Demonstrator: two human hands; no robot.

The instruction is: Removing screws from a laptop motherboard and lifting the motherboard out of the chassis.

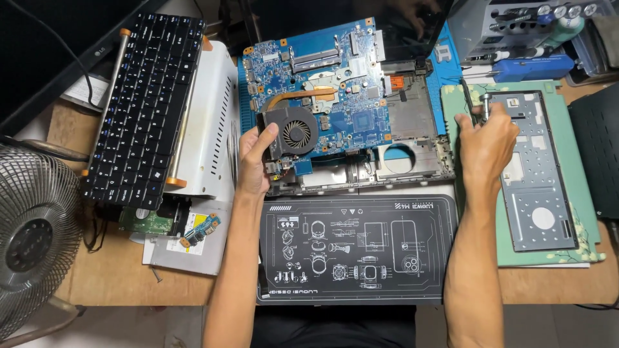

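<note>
A blue laptop motherboard [348, 77] with a copper heat pipe and a round black cooling fan [295, 132] lies tilted over the open laptop base [412, 138]. My left hand [256, 158] grips the board's near-left corner by the fan, thumb on the fan housing. My right hand [485, 145] rests on the green mat to the right, closed around a thin dark screwdriver [469, 100] beside the grey laptop palm-rest frame [535, 171].
A black printed work mat [354, 248] lies in front. A removed black keyboard [145, 103] rests on a white cover [216, 109] at left, with a small circuit board [201, 229] below. A desk fan [32, 238] stands far left. Tools sit in a rack [535, 38] at back right.
</note>
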